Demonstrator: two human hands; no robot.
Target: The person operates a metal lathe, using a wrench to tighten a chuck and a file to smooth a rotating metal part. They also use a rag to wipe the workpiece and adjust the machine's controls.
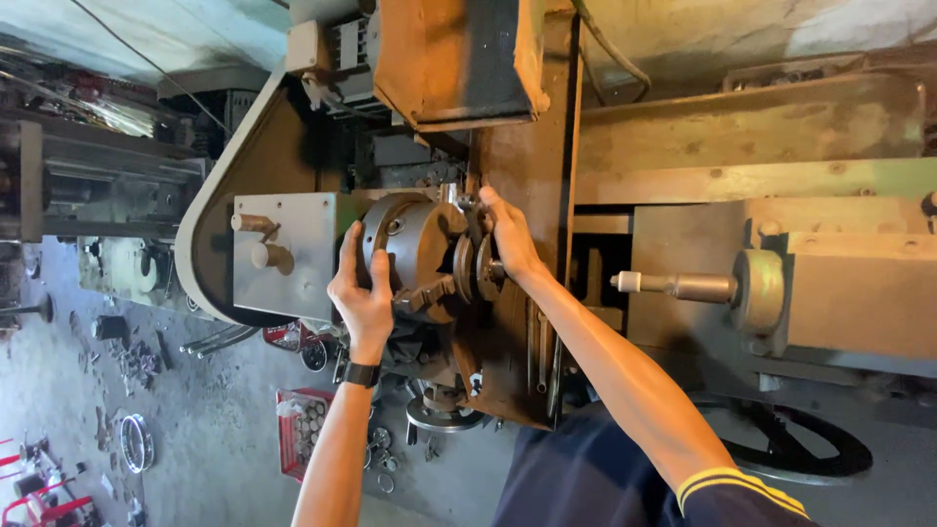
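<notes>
A: Where is the left hand (363,298)?

B: Centre of the frame, palm and fingers wrapped around the body of the grey lathe chuck (410,256), black wristband (361,374) just below it.

A: And the right hand (509,237)?

B: Right of the chuck, fingers curled narrowly onto a round metal workpiece (473,268) at the chuck jaws.

A: Anything further right?

B: The tailstock (752,291), well apart, its spindle pointing at the chuck.
</notes>
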